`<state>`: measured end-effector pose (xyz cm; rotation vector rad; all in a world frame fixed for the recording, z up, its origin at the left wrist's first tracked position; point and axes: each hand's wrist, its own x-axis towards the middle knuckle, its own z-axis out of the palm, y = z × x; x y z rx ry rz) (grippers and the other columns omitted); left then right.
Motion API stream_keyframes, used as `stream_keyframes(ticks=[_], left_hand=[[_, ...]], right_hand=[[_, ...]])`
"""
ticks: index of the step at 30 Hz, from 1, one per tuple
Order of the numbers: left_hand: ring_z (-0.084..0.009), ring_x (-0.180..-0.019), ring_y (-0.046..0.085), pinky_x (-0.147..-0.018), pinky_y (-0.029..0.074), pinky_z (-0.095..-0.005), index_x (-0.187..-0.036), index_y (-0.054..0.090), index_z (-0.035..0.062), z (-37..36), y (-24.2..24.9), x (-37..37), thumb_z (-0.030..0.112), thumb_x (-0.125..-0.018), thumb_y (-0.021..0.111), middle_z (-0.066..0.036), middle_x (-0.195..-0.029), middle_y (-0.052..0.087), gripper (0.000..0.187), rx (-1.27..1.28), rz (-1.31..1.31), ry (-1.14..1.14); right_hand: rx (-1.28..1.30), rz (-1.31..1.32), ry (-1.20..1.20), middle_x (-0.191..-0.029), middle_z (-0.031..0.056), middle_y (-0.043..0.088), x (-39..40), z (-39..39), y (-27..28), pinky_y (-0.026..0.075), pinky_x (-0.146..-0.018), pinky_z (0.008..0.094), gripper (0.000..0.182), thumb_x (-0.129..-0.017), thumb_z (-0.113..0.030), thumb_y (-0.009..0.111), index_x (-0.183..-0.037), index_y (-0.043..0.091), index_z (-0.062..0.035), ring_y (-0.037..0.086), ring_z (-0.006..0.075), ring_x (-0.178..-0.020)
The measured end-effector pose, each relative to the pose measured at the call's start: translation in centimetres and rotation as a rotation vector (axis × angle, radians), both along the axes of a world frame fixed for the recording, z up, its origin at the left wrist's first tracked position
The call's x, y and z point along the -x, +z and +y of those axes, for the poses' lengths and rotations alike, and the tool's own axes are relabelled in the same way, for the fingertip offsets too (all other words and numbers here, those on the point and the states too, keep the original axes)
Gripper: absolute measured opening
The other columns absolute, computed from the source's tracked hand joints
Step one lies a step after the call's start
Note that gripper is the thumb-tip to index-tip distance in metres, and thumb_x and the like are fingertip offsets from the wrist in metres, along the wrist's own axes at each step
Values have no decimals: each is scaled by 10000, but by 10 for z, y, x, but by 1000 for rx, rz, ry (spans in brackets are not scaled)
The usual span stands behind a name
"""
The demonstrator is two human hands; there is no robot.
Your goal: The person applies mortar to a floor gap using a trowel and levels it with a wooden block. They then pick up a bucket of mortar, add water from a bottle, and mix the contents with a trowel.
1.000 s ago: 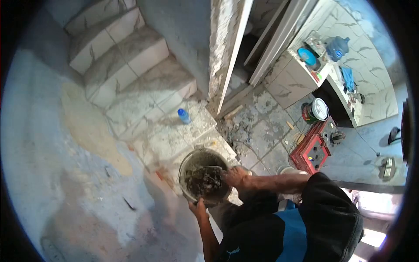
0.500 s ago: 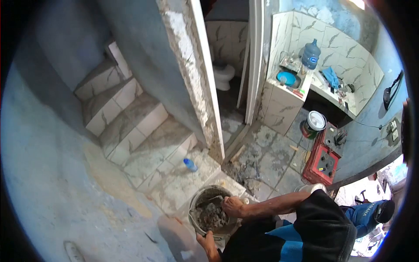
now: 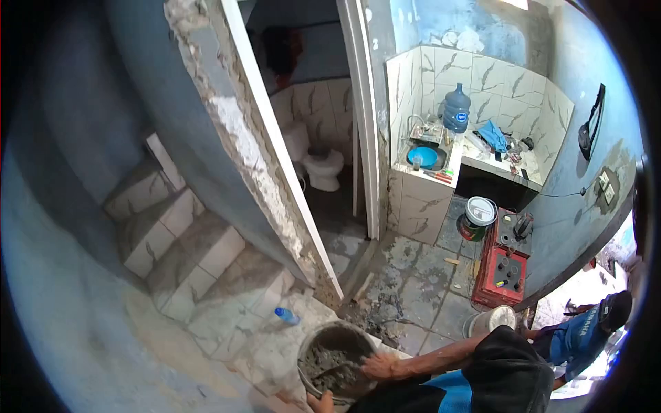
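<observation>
A bucket [image 3: 303,352] of wet grey mortar [image 3: 323,359] stands on the lowest tiled step. My right hand [image 3: 379,367] is over the bucket's right side, closed on what looks like a trowel; its blade [image 3: 332,372] lies in the mortar, and the handle is hidden by my fingers. At the bucket's near rim, my left hand [image 3: 321,402] grips the edge, partly cut off by the frame. A blue bottle [image 3: 286,316] lies just beyond the bucket.
Tiled stairs [image 3: 200,255] rise on the left. Ahead are a doorway with a toilet [image 3: 322,168] and a tiled counter [image 3: 421,203]. A lidded pail [image 3: 480,213], a red box [image 3: 501,272] and a white bucket [image 3: 497,320] stand rightward. A person in blue [image 3: 585,334] is at far right.
The view has tilted up, so the bucket appears lower. My right hand has pushed the trowel through the mortar, which looks smoother. My left hand stays on the rim.
</observation>
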<state>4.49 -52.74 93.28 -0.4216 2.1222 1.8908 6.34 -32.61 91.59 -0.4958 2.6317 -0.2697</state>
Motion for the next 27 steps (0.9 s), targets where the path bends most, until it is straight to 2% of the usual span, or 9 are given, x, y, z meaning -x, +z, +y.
stream_keyframes(ticks=[2, 4, 6, 7, 10, 13, 18, 20, 27], left_hand=[[-229, -1005, 523, -851, 416, -319, -1280, 382, -31, 4, -2, 7, 12, -739, 559, -130, -1157, 525, 571, -73, 12, -9], [-234, -1003, 516, -836, 424, -327, -1271, 402, -15, 7, -14, 0, 44, -765, 558, -139, -1154, 519, 532, -13, 27, 24], [-236, -998, 519, -851, 414, -322, -1257, 406, -32, 12, -8, -2, 23, -765, 557, -153, -1139, 523, 517, 42, -19, 30], [-228, -974, 535, -837, 417, -302, -1244, 420, -36, 17, -6, -1, -4, -757, 551, -152, -1122, 540, 505, -47, -51, 79], [-200, -916, 537, -809, 424, -292, -1253, 416, -24, 19, 12, 5, -12, -750, 546, -130, -1075, 549, 520, 179, -236, 43], [-182, -814, 547, -736, 441, -288, -1220, 439, -18, 9, -19, 0, -1, -721, 563, -118, -944, 574, 514, 170, -36, 4], [-232, -847, 568, -755, 443, -309, -1193, 450, -29, 16, -17, -4, 1, -709, 573, -145, -970, 591, 500, 140, -19, -47], [-245, -862, 570, -763, 441, -312, -1192, 450, -33, 16, -18, -7, -2, -706, 576, -152, -986, 592, 503, 164, 70, -36], [-261, -939, 557, -821, 424, -309, -1217, 430, -32, 20, -11, -6, -4, -692, 579, -171, -1061, 574, 547, 250, -33, -54]], right_hand=[[-116, 133, -43, -1023, 150, 563, -7, 1, 10, 496, -620, 408, 425, -843, -202, 445, -1249, 435, -77, 612, 268, -761], [152, 92, -66, -778, 133, 634, -14, 9, -10, 497, -579, 414, 270, -822, -212, 472, -1005, 591, -54, 620, 283, -667], [224, -299, -26, -722, 126, 640, -5, 21, 16, 512, -581, 406, 194, -791, -203, 507, -780, 642, -65, 635, 269, -677], [16, -200, -97, -725, 123, 645, -7, 17, 6, 519, -588, 396, 169, -776, -184, 524, -727, 633, -64, 640, 265, -662], [2, 147, 42, -658, 118, 620, 2, 38, 8, 488, -516, 365, 187, -779, -176, 515, -770, 648, -45, 635, 254, -637], [-45, 318, -157, -784, 161, 596, 7, 39, 37, 472, -518, 352, 341, -800, -176, 493, -1064, 515, 39, 616, 258, -642], [-215, 315, 15, -844, 166, 553, -5, 4, -23, 485, -577, 328, 359, -779, -166, 504, -1056, 504, 63, 585, 245, -732], [-171, 81, 119, -848, 162, 547, -18, -2, -6, 481, -585, 337, 381, -775, -159, 498, -1065, 486, 88, 578, 233, -747], [-231, 256, -152, -765, 101, 604, 24, 26, 8, 474, -541, 334, 168, -778, -175, 523, -825, 635, -57, 610, 234, -709]])
